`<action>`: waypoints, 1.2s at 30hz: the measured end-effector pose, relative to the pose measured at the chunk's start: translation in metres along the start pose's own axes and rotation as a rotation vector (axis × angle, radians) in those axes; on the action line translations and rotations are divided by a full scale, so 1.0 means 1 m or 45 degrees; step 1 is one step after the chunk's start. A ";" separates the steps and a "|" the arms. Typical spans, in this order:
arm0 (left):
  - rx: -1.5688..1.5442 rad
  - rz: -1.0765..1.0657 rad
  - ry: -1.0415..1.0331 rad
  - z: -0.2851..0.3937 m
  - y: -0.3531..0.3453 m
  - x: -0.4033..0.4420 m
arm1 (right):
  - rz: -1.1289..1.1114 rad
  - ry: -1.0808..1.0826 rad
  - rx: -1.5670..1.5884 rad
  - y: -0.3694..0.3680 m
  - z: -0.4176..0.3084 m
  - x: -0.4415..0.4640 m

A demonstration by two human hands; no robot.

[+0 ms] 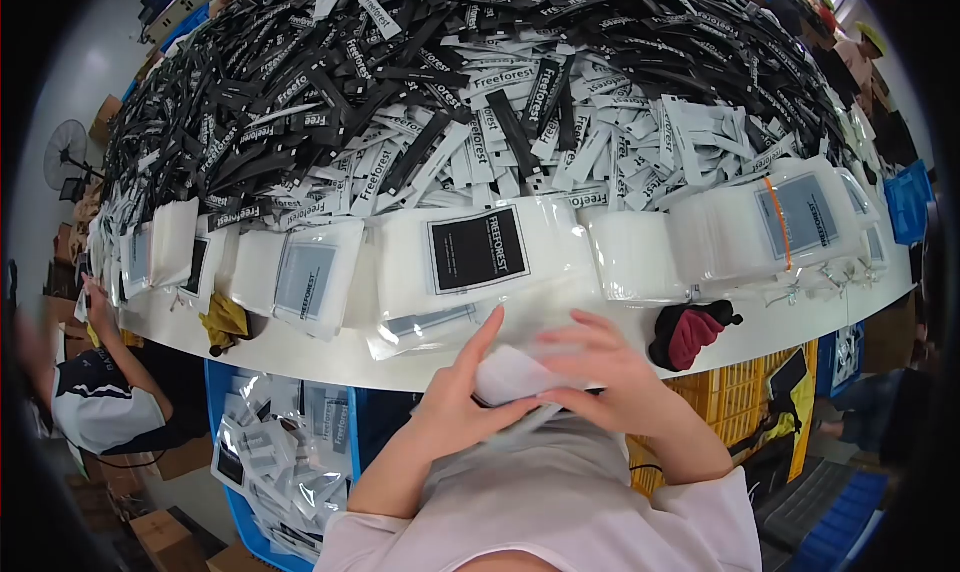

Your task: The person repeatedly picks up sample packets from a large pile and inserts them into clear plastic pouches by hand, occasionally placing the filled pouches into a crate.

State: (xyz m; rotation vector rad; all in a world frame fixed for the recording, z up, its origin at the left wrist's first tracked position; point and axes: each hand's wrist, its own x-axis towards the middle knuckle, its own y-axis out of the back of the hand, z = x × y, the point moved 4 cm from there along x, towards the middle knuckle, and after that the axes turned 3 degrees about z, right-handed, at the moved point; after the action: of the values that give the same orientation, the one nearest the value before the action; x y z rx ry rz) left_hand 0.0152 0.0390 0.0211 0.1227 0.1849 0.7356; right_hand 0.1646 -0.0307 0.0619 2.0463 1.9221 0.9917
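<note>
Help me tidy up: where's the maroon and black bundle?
In the head view, the maroon and black bundle lies on the table by its near edge, right of the right hand, above the yellow crate.

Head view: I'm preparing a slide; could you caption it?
Left hand and blurred right hand around a white item, at a table with stacked plastic bags and heaped Freeforest packets.

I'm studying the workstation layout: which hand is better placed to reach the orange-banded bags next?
Probably the right hand: it is nearer the orange-banded bags, while the left hand is farther across, on the far side of the white item.
</note>
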 end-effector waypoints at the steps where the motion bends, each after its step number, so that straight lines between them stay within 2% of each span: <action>1: -0.074 0.054 -0.048 0.001 -0.001 -0.002 | 0.155 -0.098 0.012 0.002 0.000 0.002; 3: -0.306 0.072 -0.096 0.000 -0.002 -0.005 | 0.459 -0.291 0.034 0.007 -0.001 0.001; 5: -0.617 -0.016 -0.105 -0.003 -0.002 -0.005 | 0.212 -0.446 0.298 -0.005 0.005 -0.010; 6: -0.576 0.019 -0.105 -0.003 -0.001 -0.005 | 0.089 -0.522 0.428 -0.011 0.008 -0.015; 8: -0.491 0.089 -0.100 -0.002 0.000 -0.006 | 0.100 -0.439 0.334 -0.014 0.008 -0.017; 11: -0.255 0.217 -0.252 0.003 0.011 -0.010 | 0.110 -0.294 0.261 -0.023 0.009 -0.008; 12: -0.234 0.190 -0.212 0.001 0.017 -0.014 | 0.111 -0.243 0.249 -0.026 0.009 -0.005; 14: -0.189 0.142 -0.136 -0.006 0.037 -0.029 | -0.113 -0.012 0.223 -0.036 0.009 0.007; 15: -0.128 0.097 -0.288 -0.002 0.050 -0.035 | -0.221 0.102 0.212 -0.040 0.009 0.015; 16: -0.066 0.048 -0.435 0.001 0.064 -0.044 | -0.419 0.090 0.071 -0.037 0.002 0.028; 17: -0.211 0.069 -0.372 -0.001 0.081 -0.060 | -0.337 0.148 -0.014 -0.033 0.013 0.041; 18: -0.095 -0.003 -0.301 -0.008 0.106 -0.078 | -0.257 0.206 -0.097 -0.028 0.029 0.056; 19: 0.064 0.070 -0.064 -0.011 0.126 -0.099 | -0.166 0.140 -0.321 -0.016 0.051 0.075; 20: 0.254 0.171 0.304 -0.029 0.145 -0.123 | -0.112 -0.019 -0.490 0.000 0.075 0.096; 21: 0.448 0.291 0.347 -0.034 0.149 -0.135 | 0.010 -0.115 -0.612 0.016 0.108 0.114; 22: 0.645 0.410 0.389 -0.040 0.153 -0.144 | 0.112 0.251 -1.011 0.026 0.122 0.125; 23: 0.842 0.529 0.431 -0.042 0.158 -0.151 | 0.044 0.233 -1.130 0.027 0.145 0.133; 24: 0.801 0.514 0.464 -0.040 0.152 -0.154 | -0.025 0.215 -1.250 0.027 0.159 0.138; 27: 0.246 0.286 0.381 -0.043 0.130 -0.146 | -0.140 0.432 -1.352 0.033 0.151 0.145; 28: 0.211 0.238 0.375 -0.045 0.126 -0.140 | 0.018 0.576 -1.163 0.038 0.141 0.145; 31: 0.179 0.243 0.211 -0.043 0.109 -0.102 | 0.481 0.526 -0.729 0.056 0.126 0.146; 32: 0.243 0.229 0.073 -0.041 0.101 -0.084 | 0.627 0.386 -0.310 0.061 0.128 0.148; 35: 0.488 0.199 -0.379 -0.010 0.064 -0.020 | 0.832 -0.039 0.173 0.074 0.117 0.158; 36: 0.618 0.194 -0.499 -0.001 0.050 0.001 | 0.817 -0.342 -0.021 0.074 0.119 0.164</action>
State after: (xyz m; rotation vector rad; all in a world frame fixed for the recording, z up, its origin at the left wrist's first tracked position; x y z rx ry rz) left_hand -0.0176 0.0763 0.0284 0.7435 -0.0255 0.7922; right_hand 0.2849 0.1485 0.0676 2.6869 1.1359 0.7649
